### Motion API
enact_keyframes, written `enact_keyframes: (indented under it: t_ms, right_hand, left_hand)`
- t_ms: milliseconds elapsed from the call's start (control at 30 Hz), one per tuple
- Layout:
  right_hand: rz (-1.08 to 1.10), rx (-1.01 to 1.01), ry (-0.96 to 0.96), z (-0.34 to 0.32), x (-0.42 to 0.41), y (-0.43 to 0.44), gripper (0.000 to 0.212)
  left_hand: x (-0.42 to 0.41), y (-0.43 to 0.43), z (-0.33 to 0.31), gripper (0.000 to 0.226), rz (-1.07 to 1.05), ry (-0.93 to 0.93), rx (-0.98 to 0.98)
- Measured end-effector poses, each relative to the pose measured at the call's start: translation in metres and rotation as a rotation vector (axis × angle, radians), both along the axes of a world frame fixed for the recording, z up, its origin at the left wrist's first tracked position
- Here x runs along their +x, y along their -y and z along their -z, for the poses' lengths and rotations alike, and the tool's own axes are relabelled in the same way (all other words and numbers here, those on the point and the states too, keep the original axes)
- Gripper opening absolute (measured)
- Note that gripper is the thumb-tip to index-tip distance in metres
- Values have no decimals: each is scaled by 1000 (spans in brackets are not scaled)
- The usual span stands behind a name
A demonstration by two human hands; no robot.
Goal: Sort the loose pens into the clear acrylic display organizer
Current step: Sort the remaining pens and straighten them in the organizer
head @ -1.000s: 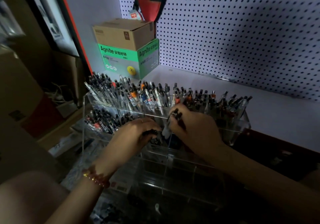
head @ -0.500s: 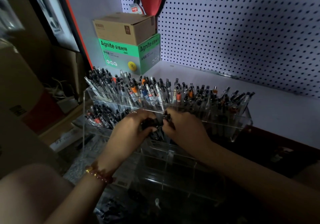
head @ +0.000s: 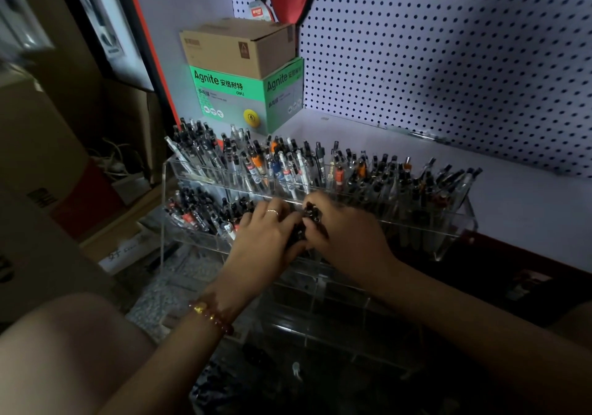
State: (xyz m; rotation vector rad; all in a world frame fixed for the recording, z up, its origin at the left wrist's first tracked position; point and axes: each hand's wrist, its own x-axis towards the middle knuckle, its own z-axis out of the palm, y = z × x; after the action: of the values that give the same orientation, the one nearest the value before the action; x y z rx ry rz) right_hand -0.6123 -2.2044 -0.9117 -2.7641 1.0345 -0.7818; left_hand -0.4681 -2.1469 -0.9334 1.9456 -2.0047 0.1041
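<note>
A clear acrylic organizer [head: 455, 241] with stepped tiers stands on the white shelf. Its top tier is packed with upright pens [head: 288, 167], and the left part of the second tier holds more pens [head: 198, 212]. Both hands meet over the middle of the second tier. My left hand [head: 266, 238], with a ring and a beaded bracelet, curls round a dark bunch of pens [head: 299, 233]. My right hand [head: 346, 238] pinches the dark tops of that same bunch. The pens' lower ends are hidden by my fingers.
A brown carton [head: 237, 46] sits on a green Agnite box [head: 243, 94] at the back left corner of the shelf. Pegboard [head: 448, 62] forms the back wall. Lower acrylic tiers [head: 320, 312] lie in shadow. Cardboard boxes and cables fill the left side.
Both hands have shifted slightly left and closer together over the second tier. The pens that stuck up from my right hand now sit lower between the two hands.
</note>
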Motion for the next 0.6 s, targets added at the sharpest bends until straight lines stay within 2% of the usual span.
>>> enact_keyframes:
  t_ms: [67,200,367,600]
  right_hand:
    - [26,-44,16,0,-3,-1,15]
    - [35,-75,31,0,-5,-4,25]
    - [42,-64,12,0,-5,-4,18]
    - [-2,-26,-87,-1,-7,-2,21]
  left_hand:
    - [2,1,-2,44,22,-26,-1]
    - [14,0,-7,37,168,25,-12]
    - [20,3,-13,32,185,32,-62]
    - [27,6,-22,25,248,-278,-32]
